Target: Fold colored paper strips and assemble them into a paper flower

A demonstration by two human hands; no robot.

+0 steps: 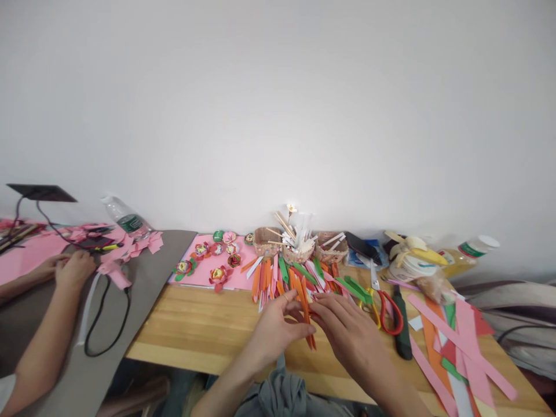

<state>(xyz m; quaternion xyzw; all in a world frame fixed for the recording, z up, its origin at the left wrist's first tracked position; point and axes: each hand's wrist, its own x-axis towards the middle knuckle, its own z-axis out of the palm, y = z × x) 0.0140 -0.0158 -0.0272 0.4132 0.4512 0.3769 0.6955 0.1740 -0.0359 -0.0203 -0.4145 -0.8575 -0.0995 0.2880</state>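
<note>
Pinching a narrow, folded orange paper strip [305, 304] here, directly on my side of the small, tan, middle woven basket [299, 255]: my left hand [275, 325] has thumb and fingers closed on it. Its long axis slants slightly, far end towards that basket, near end pointing back at me. My right hand's [347, 333] fingers curl against it; whether they grip, I can't tell.
</note>
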